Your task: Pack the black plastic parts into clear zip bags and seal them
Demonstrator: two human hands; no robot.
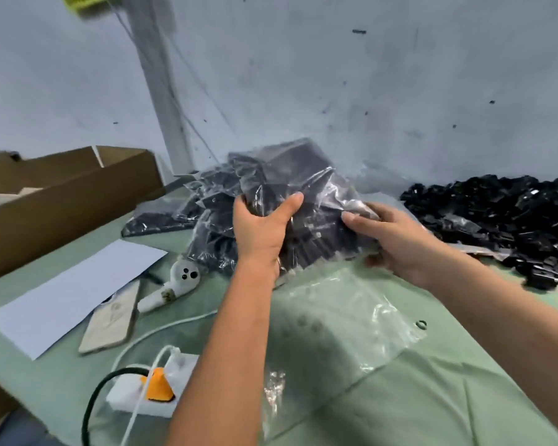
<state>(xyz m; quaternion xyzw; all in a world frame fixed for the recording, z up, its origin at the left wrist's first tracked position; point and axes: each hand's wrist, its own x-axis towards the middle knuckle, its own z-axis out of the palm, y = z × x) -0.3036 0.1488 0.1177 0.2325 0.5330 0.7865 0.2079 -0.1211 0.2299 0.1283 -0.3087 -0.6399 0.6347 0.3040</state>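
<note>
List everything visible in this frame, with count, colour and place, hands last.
filled bag: one, clear with black parts, held up
packed bags: a pile, behind the held one
loose parts: heap, black, right
empty bags: clear, on the cloth in front
cardboard box: one, brown, left
paper sheet: one, white, left
phone: one, face down on the paper
power strip: one, white, orange plug, near edge
left hand: grips the filled bag
right hand: grips its right side

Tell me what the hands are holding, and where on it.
Both hold one filled zip bag of black parts: the left hand grips its left side, thumb on top; the right hand holds its right edge.
</note>
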